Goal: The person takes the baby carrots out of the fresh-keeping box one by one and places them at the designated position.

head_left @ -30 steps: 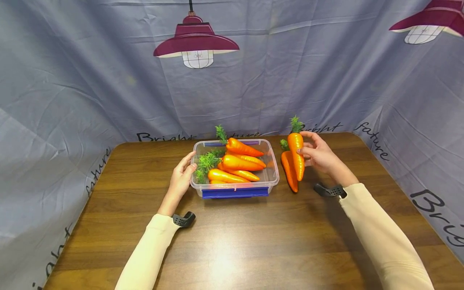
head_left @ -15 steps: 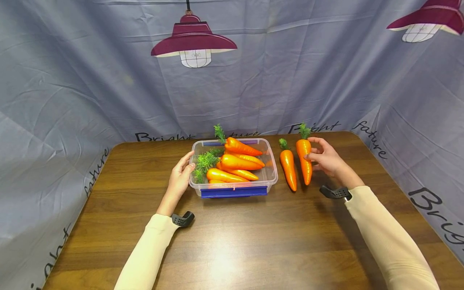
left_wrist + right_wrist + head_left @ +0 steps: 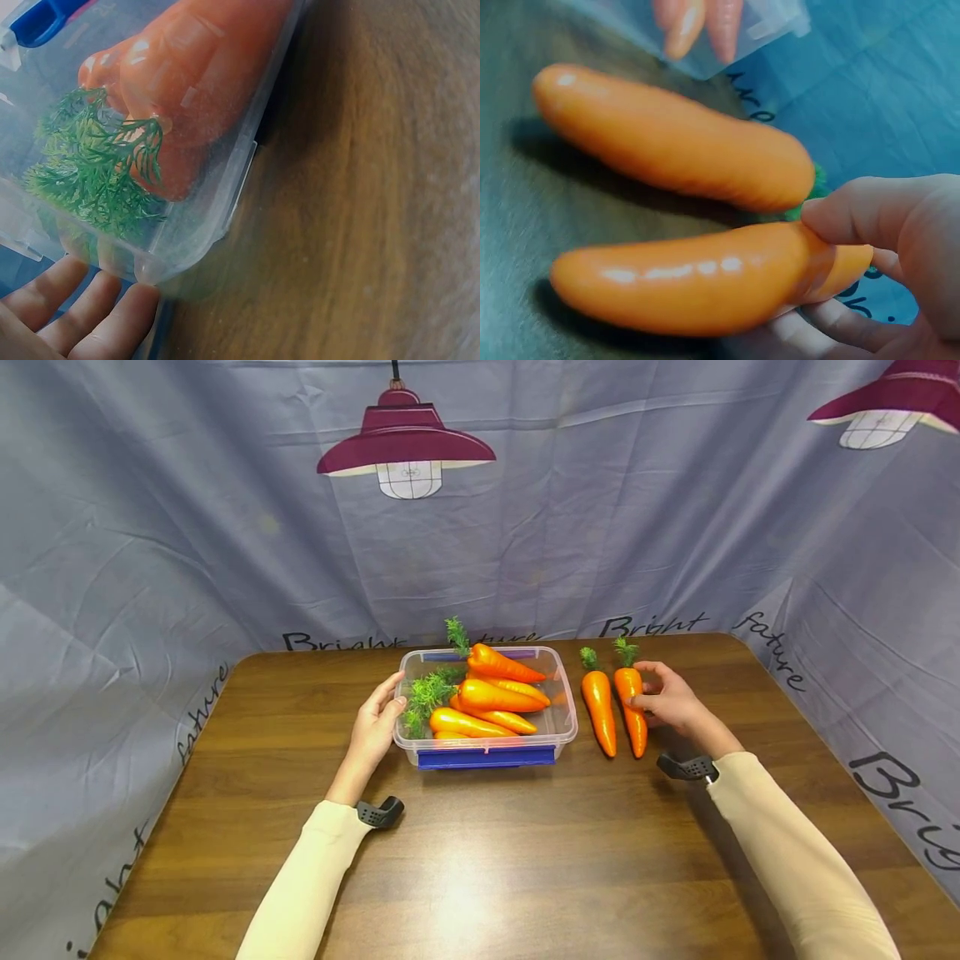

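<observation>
On the table, a clear plastic box (image 3: 558,727) with blue clips holds several orange carrots (image 3: 495,696) with green feathery tops. My left hand (image 3: 372,718) rests against the box's left end; in the left wrist view its fingers (image 3: 120,319) lie nearly straight at the outer wall. Right of the box, my right hand (image 3: 670,700) pinches a carrot (image 3: 682,281) near its thick top end, thumb above and fingers beneath. That carrot lies with its tip toward me. Beside it, closer to the box, another carrot (image 3: 599,714) lies nearly parallel, touched by neither hand.
The brown wooden table (image 3: 465,852) ends at the back against a grey curtain (image 3: 600,527) printed with lamps and lettering. One carrot's green top (image 3: 456,635) sticks out over the box's back rim. A black strap device (image 3: 686,767) sits at each wrist.
My right hand has carried its carrot from above the other one to the right and down beside it, toward the table. The left hand and the box have stayed in place.
</observation>
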`<control>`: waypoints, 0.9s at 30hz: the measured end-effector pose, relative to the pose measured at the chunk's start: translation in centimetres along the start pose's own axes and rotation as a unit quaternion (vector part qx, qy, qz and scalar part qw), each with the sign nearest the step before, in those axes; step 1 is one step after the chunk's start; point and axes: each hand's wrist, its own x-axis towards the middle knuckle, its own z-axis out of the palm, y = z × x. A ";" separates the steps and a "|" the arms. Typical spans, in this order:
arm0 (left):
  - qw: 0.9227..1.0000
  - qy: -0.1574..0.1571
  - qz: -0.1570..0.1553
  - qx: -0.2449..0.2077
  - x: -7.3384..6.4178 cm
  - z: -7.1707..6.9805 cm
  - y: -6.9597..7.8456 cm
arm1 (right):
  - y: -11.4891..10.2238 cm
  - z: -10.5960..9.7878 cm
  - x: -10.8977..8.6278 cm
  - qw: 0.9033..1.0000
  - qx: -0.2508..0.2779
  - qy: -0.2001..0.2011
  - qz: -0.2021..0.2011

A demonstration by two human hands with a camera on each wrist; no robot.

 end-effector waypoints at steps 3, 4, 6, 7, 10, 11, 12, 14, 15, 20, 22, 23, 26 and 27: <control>1.000 0.000 0.000 0.002 0.1 0.0 0.1 | 0.2 0.2 0.0 1.000 -0.028 0.005 0.009; 1.000 0.000 0.000 0.001 0.1 0.0 0.1 | 0.2 0.2 0.0 0.999 -0.036 0.007 0.012; 1.000 0.000 0.000 0.001 0.1 0.0 0.1 | 0.1 0.3 -0.1 0.999 -0.047 0.010 0.016; 1.000 0.000 0.000 0.001 0.1 0.0 0.1 | 0.0 0.4 -0.2 0.999 -0.047 0.012 0.019; 1.000 0.001 0.000 0.001 0.0 0.0 0.1 | -0.2 0.6 -0.3 0.999 -0.040 0.017 0.026; 1.000 0.001 0.000 0.001 0.0 0.0 0.1 | -0.2 0.6 -0.3 0.999 -0.037 0.020 0.028; 1.000 0.001 0.000 0.001 0.0 0.0 0.1 | -0.2 0.7 -0.3 0.999 -0.034 0.021 0.029; 1.000 0.000 -0.002 0.001 0.0 0.0 0.1 | -0.2 0.7 -0.4 0.999 -0.034 0.027 0.031; 1.000 0.000 -0.003 0.000 0.0 0.0 0.1 | -0.2 0.7 -0.4 0.999 -0.034 0.029 0.031; 1.000 -0.001 -0.003 -0.004 0.0 0.1 0.1 | -0.2 0.6 -0.4 0.998 -0.036 0.032 0.029; 1.000 0.000 -0.002 -0.002 0.0 0.1 0.1 | -0.2 0.6 -0.4 0.998 -0.037 0.033 0.027; 1.000 0.000 -0.001 -0.002 0.0 0.1 0.1 | -0.2 0.6 -0.5 0.998 -0.038 0.034 0.025; 1.000 0.000 0.000 0.000 0.0 0.1 0.1 | -0.1 0.5 -0.5 0.998 -0.038 0.035 0.024; 1.000 0.000 0.000 0.000 0.0 0.1 0.0 | -0.1 0.5 -0.5 0.998 -0.037 0.034 0.024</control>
